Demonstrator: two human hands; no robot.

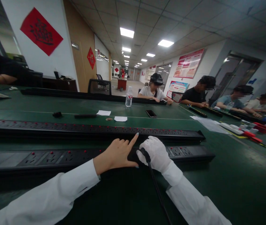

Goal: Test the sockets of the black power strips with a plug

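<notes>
A long black power strip (74, 156) with red buttons or lights beside its sockets lies across the table in front of me. My left hand (117, 153), bare, is over its middle. The thumb and index finger are spread wide, and the other fingers are bent and partly hidden. Beside it my right hand (155, 153), in a white dotted glove, is closed around a black plug (144, 153) at the strip. A black cable (156, 184) runs from the plug down toward me. Whether the plug's pins are inside a socket is hidden.
Behind lies a second long power strip (60, 128) on the green table (231, 175). Farther back are a phone (151, 113), a water bottle (129, 97) and paper slips (120, 118). Red and white parts (250, 134) lie right. Several people sit around the table.
</notes>
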